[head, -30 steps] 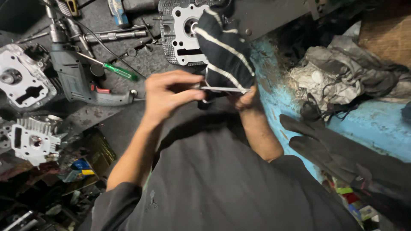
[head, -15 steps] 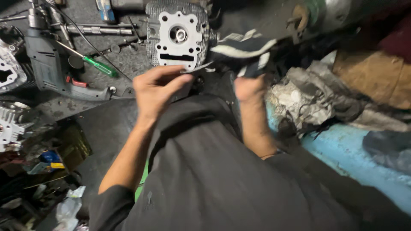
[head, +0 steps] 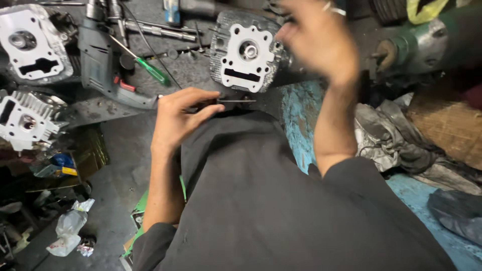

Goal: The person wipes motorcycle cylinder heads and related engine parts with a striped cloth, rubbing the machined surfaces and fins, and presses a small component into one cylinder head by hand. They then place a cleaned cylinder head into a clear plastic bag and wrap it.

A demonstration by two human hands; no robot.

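My left hand rests at the front of my dark-clothed knee, thumb and forefinger pinched on a thin dark rod that points right. Just beyond it lies a finned metal cylinder head, its pale flat face up. My right hand is raised over that head's right side and is blurred by motion. Pale streaks show at its fingertips, and whether it holds anything is unclear.
On the dark floor at left are a grey power drill, a green-handled screwdriver and two more cylinder heads. A worn blue surface, grey rags and a green motor lie right.
My right hand, which held a dark striped glove, has swung up and away; the glove is no longer seen. My left hand stays at the knee, now pinching the thin rod.
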